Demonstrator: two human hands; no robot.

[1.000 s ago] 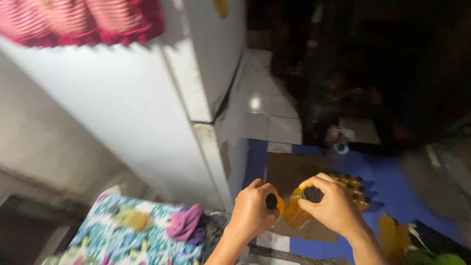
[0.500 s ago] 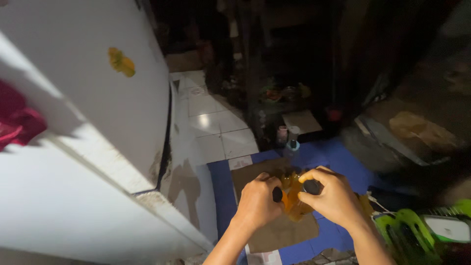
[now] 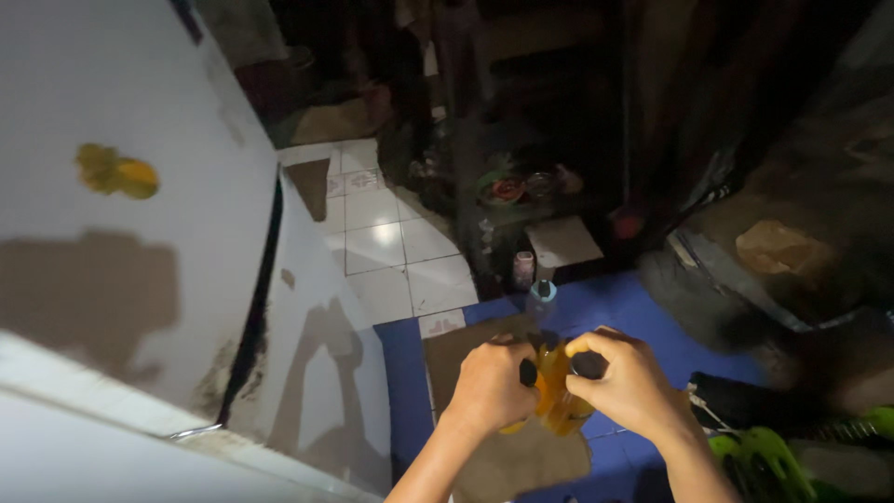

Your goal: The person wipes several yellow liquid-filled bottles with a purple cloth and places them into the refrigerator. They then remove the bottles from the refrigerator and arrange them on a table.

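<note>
We hold two small amber bottles (image 3: 556, 396) with dark caps at lower centre of the frame, side by side and touching. Our left hand (image 3: 491, 387) is closed around the left-hand bottle; our right hand (image 3: 633, 384) is closed around the right-hand bottle, with its fingers (image 3: 596, 341) curled over the top. Each bottle's long axis runs roughly up the frame, dark cap toward the upper edge and amber body toward the lower edge. The exact tilt cannot be told, since our hands cover most of both bottles.

Below the bottles, a flat brown cardboard sheet (image 3: 521, 456) lies on a blue mat (image 3: 405, 391). Just above our hands, a clear bottle with a pale blue cap (image 3: 542, 296) stands at the mat's upper edge, with a small pink cup (image 3: 523, 270) beside it. A white tiled floor (image 3: 391, 247) occupies the upper centre. A white appliance (image 3: 112, 279) bearing a yellow sticker (image 3: 116, 172) fills the left of the frame. A green plastic object (image 3: 759, 456) sits at lower right.
</note>
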